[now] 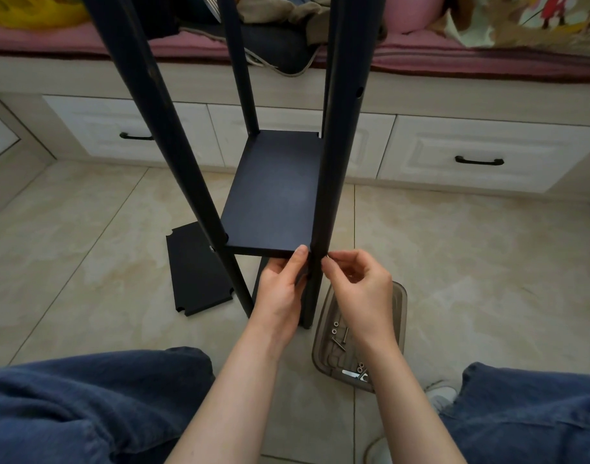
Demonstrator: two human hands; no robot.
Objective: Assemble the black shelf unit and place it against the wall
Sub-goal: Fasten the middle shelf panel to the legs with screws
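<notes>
While both hands meet at its near right post [333, 162], the black shelf unit [173, 145] stands on the floor [86, 246] before white drawers [467, 152].
Left hand [281, 289] grips the shelf board's [273, 195] near right corner; right hand's [360, 286] curled fingertips [328, 262] touch the post, whether holding anything I cannot tell. Loose board [196, 272] lies left, screw tray [400, 296] right.

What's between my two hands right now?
The black post at the corner of the shelf board stands between left hand and right hand, in the head view.
</notes>
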